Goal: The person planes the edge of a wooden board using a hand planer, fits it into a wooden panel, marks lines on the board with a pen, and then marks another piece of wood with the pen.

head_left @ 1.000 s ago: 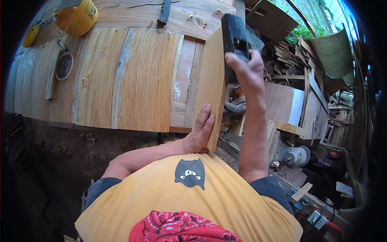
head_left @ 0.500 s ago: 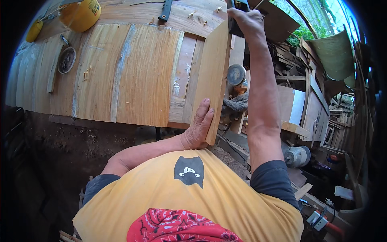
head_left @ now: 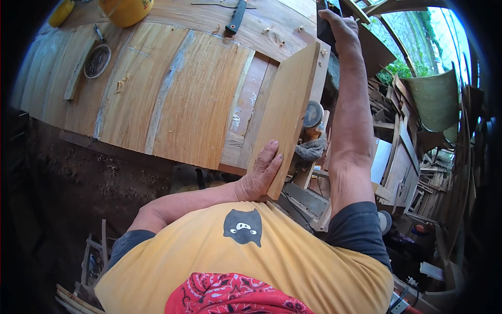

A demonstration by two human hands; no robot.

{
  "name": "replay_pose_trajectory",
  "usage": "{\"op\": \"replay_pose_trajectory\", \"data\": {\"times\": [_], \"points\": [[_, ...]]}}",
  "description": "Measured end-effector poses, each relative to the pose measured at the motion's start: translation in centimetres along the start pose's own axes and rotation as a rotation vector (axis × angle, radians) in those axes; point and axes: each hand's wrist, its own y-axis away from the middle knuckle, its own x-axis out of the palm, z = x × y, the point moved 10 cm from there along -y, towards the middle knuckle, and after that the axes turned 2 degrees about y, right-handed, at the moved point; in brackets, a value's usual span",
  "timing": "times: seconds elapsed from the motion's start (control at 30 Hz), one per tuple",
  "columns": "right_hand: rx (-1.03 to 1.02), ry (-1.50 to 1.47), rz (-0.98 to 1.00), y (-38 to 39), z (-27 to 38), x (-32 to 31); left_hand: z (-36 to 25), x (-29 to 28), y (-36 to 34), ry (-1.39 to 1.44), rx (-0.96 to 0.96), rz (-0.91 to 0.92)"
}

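Note:
A pale wooden board (head_left: 285,115) lies tilted at the right end of the bench, its near end close to my yellow shirt. My left hand (head_left: 260,175) holds that near end, fingers stretched along the face and the palm against the wood. With my arm reaching far out, my right hand (head_left: 343,32) is closed on a dark, blocky hand tool (head_left: 326,29) just past the board's far end. Most of the tool is hidden by the hand and the picture's top edge, so its kind is unclear.
Joined planks (head_left: 201,99) cover the bench. On it are a dark-handled saw (head_left: 237,18), a yellow bucket (head_left: 125,10), a round dish (head_left: 98,61) and curled shavings (head_left: 272,35). A round-topped object (head_left: 312,113) and grey cloth (head_left: 310,149) sit right of the board. Scrap wood (head_left: 429,175) is stacked further right.
My right hand and the dark tool have moved slightly farther out, past the board's far end. My left hand keeps its place on the board. The whole view has shifted a little.

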Motion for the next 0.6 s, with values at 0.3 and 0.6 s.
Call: {"op": "replay_pose_trajectory", "data": {"times": [0.3,0.6], "points": [[-0.217,0.506,0.746,16.4,9.9,22.9,-0.8,-1.0,1.0,0.05,-0.132,0.002],[-0.141,0.46,0.435,26.5,9.9,19.3,-0.8,-1.8,0.5,0.166,-0.08,-0.02]]}}
